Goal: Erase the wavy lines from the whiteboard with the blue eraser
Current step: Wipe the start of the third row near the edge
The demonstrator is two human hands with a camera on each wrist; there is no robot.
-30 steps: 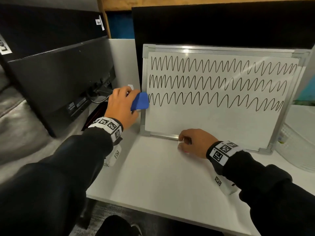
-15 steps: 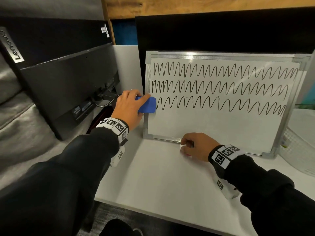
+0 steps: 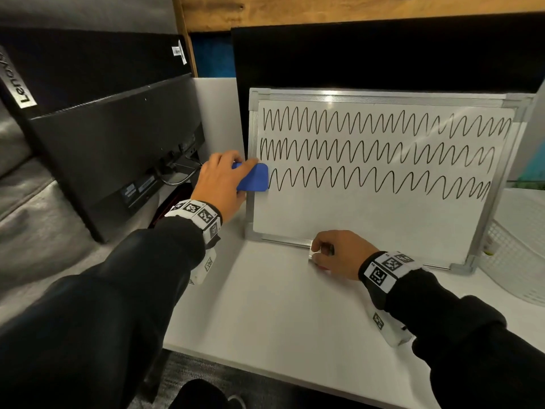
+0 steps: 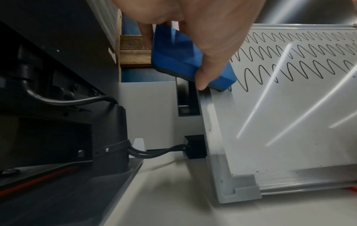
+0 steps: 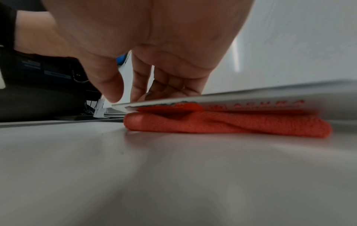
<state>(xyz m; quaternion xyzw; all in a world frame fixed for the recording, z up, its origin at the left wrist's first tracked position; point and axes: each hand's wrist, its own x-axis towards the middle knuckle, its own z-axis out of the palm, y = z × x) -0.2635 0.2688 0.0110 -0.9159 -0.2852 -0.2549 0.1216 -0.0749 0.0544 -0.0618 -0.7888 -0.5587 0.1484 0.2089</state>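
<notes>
Blue eraser: the blue eraser [image 3: 253, 177] lies against the whiteboard's [image 3: 368, 214] left edge, at the start of the lowest wavy line; part of it overlaps the board's left frame and part sits on the white surface. From the left wrist a dark felt layer shows along its underside.
Left hand: the left hand [image 3: 219, 184] grips the blue eraser, fingers over its top and thumb along its lower side, holding it to the whiteboard.
Wavy lines: three rows of black wavy lines [image 3: 380, 152] run across the upper half of the whiteboard, left edge to right edge; the lowest row begins right at the eraser. The lower half of the whiteboard is bare white.
Whiteboard: metal-framed, propped upright and leaning back on the white table [image 3: 265, 314], with a black panel behind it.
Right hand: the right hand [image 3: 339, 255] rests at the whiteboard's bottom frame, fingers curled over the rail; whether it truly clamps the rail I cannot tell.
Orange cloth: a folded orange cloth [image 5: 228, 123] is wedged under the whiteboard's bottom rail.
Monitor: a black monitor [image 3: 118, 149], its back and cables showing, stands left of the whiteboard.
Basket: a white mesh basket [image 3: 519, 246] sits just right of the whiteboard.
</notes>
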